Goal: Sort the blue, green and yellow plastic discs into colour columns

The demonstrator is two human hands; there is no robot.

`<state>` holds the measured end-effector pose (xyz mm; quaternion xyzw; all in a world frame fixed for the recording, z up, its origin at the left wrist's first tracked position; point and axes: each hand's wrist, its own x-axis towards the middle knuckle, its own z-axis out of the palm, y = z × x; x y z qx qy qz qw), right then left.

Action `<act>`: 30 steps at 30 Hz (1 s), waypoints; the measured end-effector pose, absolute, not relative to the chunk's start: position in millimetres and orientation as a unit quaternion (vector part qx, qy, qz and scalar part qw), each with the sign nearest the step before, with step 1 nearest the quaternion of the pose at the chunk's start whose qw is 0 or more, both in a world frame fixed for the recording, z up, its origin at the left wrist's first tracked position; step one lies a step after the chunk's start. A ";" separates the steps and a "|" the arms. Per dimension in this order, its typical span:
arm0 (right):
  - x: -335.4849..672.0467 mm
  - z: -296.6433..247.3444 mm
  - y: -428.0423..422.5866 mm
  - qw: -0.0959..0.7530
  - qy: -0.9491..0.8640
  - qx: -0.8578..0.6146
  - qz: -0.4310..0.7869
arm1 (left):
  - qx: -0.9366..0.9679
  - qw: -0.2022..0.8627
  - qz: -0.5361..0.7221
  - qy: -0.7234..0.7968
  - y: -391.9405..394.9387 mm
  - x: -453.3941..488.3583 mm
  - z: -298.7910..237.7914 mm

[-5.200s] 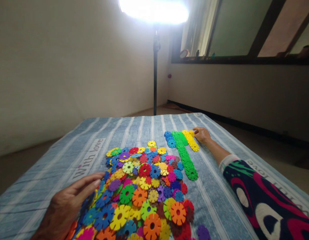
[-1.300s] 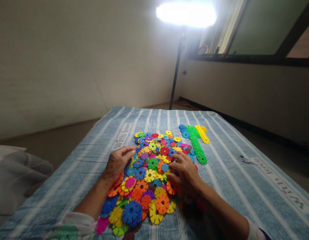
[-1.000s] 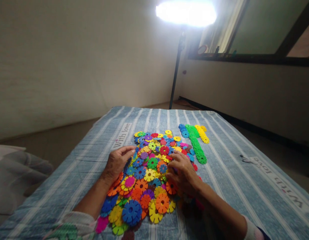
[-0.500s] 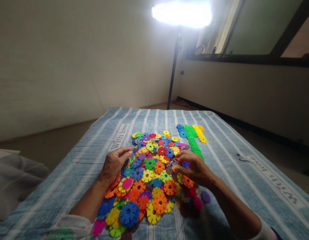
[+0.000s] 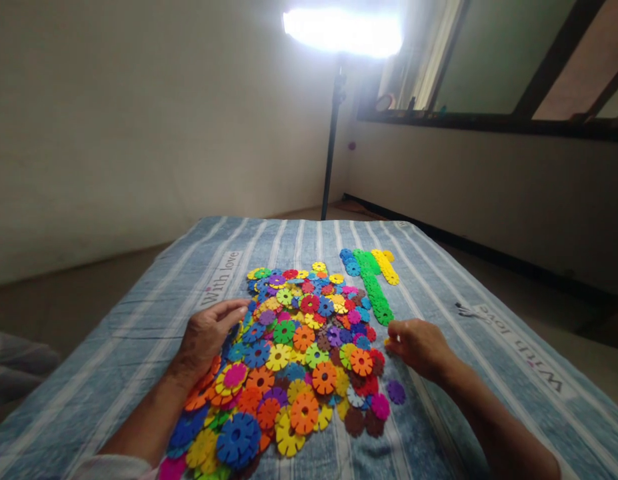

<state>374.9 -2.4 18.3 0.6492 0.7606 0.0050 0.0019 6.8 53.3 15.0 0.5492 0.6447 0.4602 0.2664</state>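
A loose pile of colourful notched plastic discs (image 5: 283, 331), shaped like flowers, lies on the striped cloth. My left hand (image 5: 203, 339) is at the pile's left edge, thumb and fingers drawn together beside a dark blue disc; whether anything is between them is hidden. Right of the pile, my right hand (image 5: 421, 347) is closed, with a bit of a yellow disc (image 5: 387, 342) showing at its fingertips. Just beyond that hand lies a flat assembly of joined discs: a long green strip (image 5: 379, 297), a blue part (image 5: 351, 263) and a yellow strip (image 5: 389, 270).
Blue-and-white striped cloth (image 5: 439, 287) with printed lettering covers the table. A small dark object (image 5: 466, 310) lies to the right. A purple disc (image 5: 396, 392) sits apart at the pile's right. Behind the table stands a bright lamp on a pole (image 5: 331, 147), near a window.
My right hand has moved right, off the pile, with a yellow disc at its fingertips. My left hand stays by the pile's left edge. The whole view has shifted slightly.
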 end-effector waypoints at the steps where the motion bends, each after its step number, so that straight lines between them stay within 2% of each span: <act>1: 374.5 17.7 -1.9 0.003 0.758 0.652 0.011 | 0.551 0.265 0.459 0.645 53.6 6.4 14.6; 8: 372.3 20.4 -0.6 -0.020 0.759 0.651 -0.020 | 0.541 0.276 0.453 0.653 53.8 6.1 16.8; 13: 378.7 28.1 0.3 0.011 0.774 0.629 -0.068 | 0.550 0.277 0.428 0.661 54.9 5.4 19.3; 16: 393.5 38.6 11.9 -0.019 0.780 0.618 -0.097 | 0.546 0.282 0.421 0.668 56.0 4.9 19.5; 20: 429.0 50.8 57.6 -0.076 0.762 0.640 -0.064 | 0.534 0.292 0.416 0.675 55.9 4.6 20.5; 25: 468.9 43.2 139.7 -0.092 0.704 0.704 -0.007 | 0.520 0.290 0.407 0.693 56.5 3.6 21.7; 30: 481.3 21.9 195.2 -0.085 0.683 0.726 -0.004 | 0.503 0.309 0.400 0.701 58.5 3.4 21.4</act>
